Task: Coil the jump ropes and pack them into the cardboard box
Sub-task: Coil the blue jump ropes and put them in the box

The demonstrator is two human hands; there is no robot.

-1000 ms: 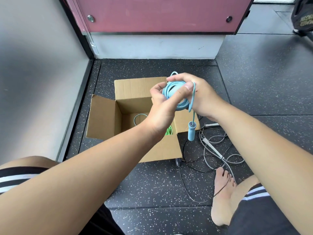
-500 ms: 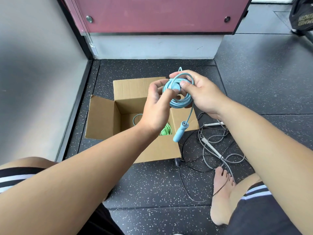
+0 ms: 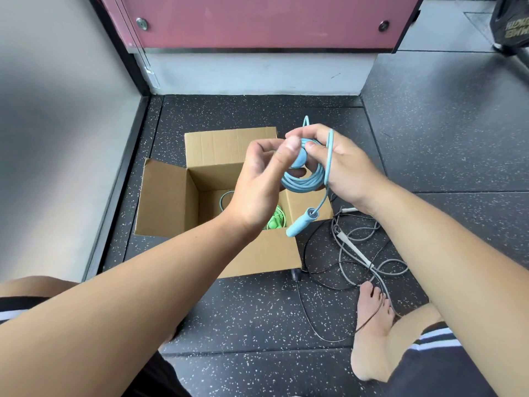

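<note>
jump rope handle (image 3: 299, 226) swung left | speckled black floor (image 3: 257, 310) | pink panel (image 3: 257, 21)

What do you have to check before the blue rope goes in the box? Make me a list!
1. Blue jump rope coiled: ok, loops bundled.
2. Grip: ok, left hand and right hand both hold it.
3. Loose end tucked: not ok, blue handle dangles below.
4. Cardboard box open: ok.
5. Room inside: cannot tell, left hand hides part; green rope lies there.
6. Floor ropes packed: not ok, grey rope lies loose.
</note>
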